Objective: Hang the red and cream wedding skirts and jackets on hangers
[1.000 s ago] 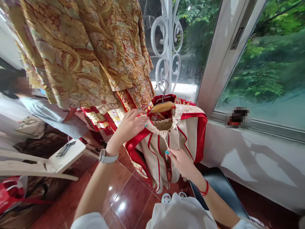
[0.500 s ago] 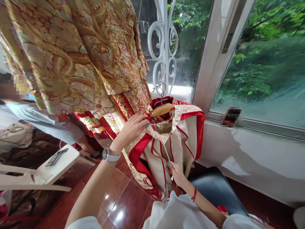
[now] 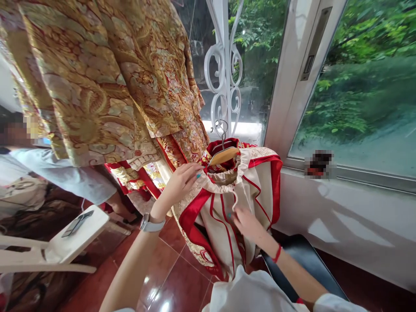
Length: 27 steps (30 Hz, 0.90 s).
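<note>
A cream and red skirt (image 3: 214, 225) with a gathered elastic-looking waistband hangs in front of me, its cream lining outward. My left hand (image 3: 180, 184) is closed on the left end of the waistband. A thin cream drawstring (image 3: 235, 200) comes out of the waistband's front middle and curves down slackly. My right hand (image 3: 248, 223) pinches it lower down, in front of the lining; its fingertips are slightly blurred. Behind the waistband is a wooden hanger (image 3: 225, 156) with a metal hook, carrying a red and gold garment (image 3: 208, 158).
Gold embroidered robes (image 3: 97, 86) hang at upper left. White scrolled ironwork (image 3: 216, 65) stands before the window. A black seat (image 3: 302, 264) is at lower right. On a white chair (image 3: 58, 247) lies a phone (image 3: 77, 223). A person (image 3: 68, 173) is at far left.
My right hand has moved up and slightly right, and the drawstring has gone from taut to slack. The waistband's front edge sits flatter. My left hand stays at the waistband's left end.
</note>
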Each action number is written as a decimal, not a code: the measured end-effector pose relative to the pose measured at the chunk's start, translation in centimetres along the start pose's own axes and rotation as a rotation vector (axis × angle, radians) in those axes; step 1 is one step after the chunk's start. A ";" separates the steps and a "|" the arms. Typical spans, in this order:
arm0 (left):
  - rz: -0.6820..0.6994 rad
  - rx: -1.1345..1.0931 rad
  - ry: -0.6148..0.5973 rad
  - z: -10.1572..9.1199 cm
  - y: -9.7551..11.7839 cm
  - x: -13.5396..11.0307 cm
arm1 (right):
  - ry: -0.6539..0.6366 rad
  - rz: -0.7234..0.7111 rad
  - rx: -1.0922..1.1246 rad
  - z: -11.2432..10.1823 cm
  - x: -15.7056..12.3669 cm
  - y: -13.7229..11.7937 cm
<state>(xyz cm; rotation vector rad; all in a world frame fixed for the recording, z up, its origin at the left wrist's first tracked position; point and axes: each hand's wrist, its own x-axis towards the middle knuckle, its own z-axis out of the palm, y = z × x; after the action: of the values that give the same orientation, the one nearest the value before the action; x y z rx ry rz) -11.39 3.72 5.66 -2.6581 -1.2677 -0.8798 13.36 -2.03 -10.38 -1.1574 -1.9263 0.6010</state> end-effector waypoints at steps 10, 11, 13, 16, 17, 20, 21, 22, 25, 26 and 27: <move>0.129 0.125 -0.204 -1.7 -0.6 2.5 | 0.038 -0.206 0.160 -2.3 11.1 -9.0; 0.122 0.072 -0.198 -1.8 -0.9 2.6 | -0.006 -0.171 0.196 -1.6 11.7 -9.0; 0.092 -0.102 -0.174 -1.7 -1.5 2.7 | -0.048 -0.163 0.265 -0.8 12.6 -9.2; -0.004 -0.411 -0.138 -1.5 -2.5 2.5 | -0.068 -0.247 0.362 -1.2 13.2 -9.9; -0.044 -0.486 -0.110 -1.4 -2.7 2.4 | -0.076 -0.271 0.390 -1.6 13.3 -10.3; -0.118 -0.614 0.033 -1.3 -3.0 1.9 | -0.140 -0.326 0.371 -3.7 14.0 -11.1; -0.124 -0.637 0.081 -1.3 -3.0 1.8 | -0.177 -0.348 0.338 -4.7 14.4 -11.2; -0.126 -0.656 0.122 -1.4 -2.9 1.7 | -0.197 -0.368 0.299 -5.7 15.0 -11.4; -0.108 -0.699 0.205 -1.8 -2.9 1.7 | -0.180 -0.434 0.175 -8.1 17.7 -11.9; -0.099 -0.714 0.225 -1.8 -2.9 1.8 | -0.211 -0.461 0.126 -8.5 18.8 -12.1; -0.089 -0.732 0.245 -1.9 -3.0 1.9 | -0.282 -0.484 0.079 -8.6 20.0 -12.5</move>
<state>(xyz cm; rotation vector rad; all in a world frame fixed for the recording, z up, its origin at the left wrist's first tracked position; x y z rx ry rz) -13.52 6.40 7.70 -2.8387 -1.1686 -1.9299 8.78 9.74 11.29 -0.5415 -2.2929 0.5859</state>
